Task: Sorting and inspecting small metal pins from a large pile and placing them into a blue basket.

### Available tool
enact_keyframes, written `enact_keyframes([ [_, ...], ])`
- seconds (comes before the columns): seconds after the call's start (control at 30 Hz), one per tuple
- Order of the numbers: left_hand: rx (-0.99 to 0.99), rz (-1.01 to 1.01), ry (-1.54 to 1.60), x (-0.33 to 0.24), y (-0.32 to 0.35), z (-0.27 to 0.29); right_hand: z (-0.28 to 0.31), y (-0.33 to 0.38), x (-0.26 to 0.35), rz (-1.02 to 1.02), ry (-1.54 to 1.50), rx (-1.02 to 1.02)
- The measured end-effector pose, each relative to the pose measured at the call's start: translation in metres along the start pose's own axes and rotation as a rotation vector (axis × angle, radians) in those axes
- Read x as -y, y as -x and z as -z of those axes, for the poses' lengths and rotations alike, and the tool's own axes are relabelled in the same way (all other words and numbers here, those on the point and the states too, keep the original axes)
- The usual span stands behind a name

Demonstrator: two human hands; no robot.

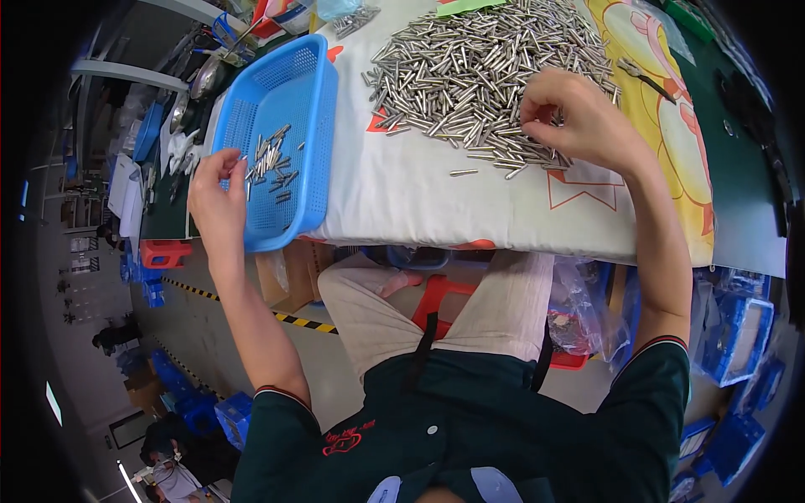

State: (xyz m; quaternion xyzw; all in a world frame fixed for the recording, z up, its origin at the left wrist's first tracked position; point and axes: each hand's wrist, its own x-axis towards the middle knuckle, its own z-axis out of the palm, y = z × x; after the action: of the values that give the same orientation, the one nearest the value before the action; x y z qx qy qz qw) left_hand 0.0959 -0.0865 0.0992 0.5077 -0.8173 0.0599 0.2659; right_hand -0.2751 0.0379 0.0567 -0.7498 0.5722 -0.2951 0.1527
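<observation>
A large heap of slim metal pins (470,80) is spread over the cloth-covered table. My right hand (579,121) is over the heap's near right side, thumb and fingers curled together; whatever they pinch is hidden. To the left stands a blue perforated plastic basket (317,159), with a small scatter of similar pins (270,159) on its bottom. My left hand (220,197) is at the basket's left rim, thumb and fingertips closed together. A tiny bright spot shows at those fingertips, too small to name. One loose pin (463,173) lies on the cloth just in front of the heap.
Pliers (646,80) with dark handles lie right of the heap on the yellow patterned cloth (688,159). A bag of pins (356,21) is behind the basket. A green sheet (470,7) lies at the heap's far edge. A red stool (440,298) shows under the table.
</observation>
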Motion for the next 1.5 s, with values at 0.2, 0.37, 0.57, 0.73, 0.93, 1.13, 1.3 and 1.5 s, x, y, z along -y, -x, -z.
enact_keyframes([
  [0.2, -0.123, -0.110, 0.248, -0.081, 0.025, -0.005, -0.028, 0.010, 0.003, 0.142, 0.118, 0.084],
  [0.37, 0.165, -0.423, 0.494, -0.139, 0.063, -0.057, -0.035, 0.008, 0.011, 0.224, 0.217, 0.075],
  [0.57, 0.179, -0.441, 0.451, -0.151, 0.071, -0.089, -0.048, 0.006, 0.013, 0.266, 0.192, 0.018],
  [0.73, 0.221, -0.445, 0.426, -0.156, 0.063, -0.089, -0.049, 0.009, 0.008, 0.307, 0.226, -0.032],
  [0.93, 0.190, -0.335, 0.455, -0.153, 0.056, -0.088, -0.044, 0.011, 0.011, 0.265, 0.219, 0.050],
  [1.13, 0.107, -0.271, 0.374, -0.132, 0.050, -0.094, -0.062, 0.006, 0.020, 0.203, 0.166, -0.096],
  [1.3, 0.070, -0.192, 0.369, -0.120, 0.043, -0.096, -0.071, 0.002, 0.028, 0.164, 0.367, -0.112],
  [1.5, 0.089, -0.254, 0.336, -0.121, 0.032, -0.101, -0.071, -0.015, 0.032, 0.320, 0.539, -0.084],
])
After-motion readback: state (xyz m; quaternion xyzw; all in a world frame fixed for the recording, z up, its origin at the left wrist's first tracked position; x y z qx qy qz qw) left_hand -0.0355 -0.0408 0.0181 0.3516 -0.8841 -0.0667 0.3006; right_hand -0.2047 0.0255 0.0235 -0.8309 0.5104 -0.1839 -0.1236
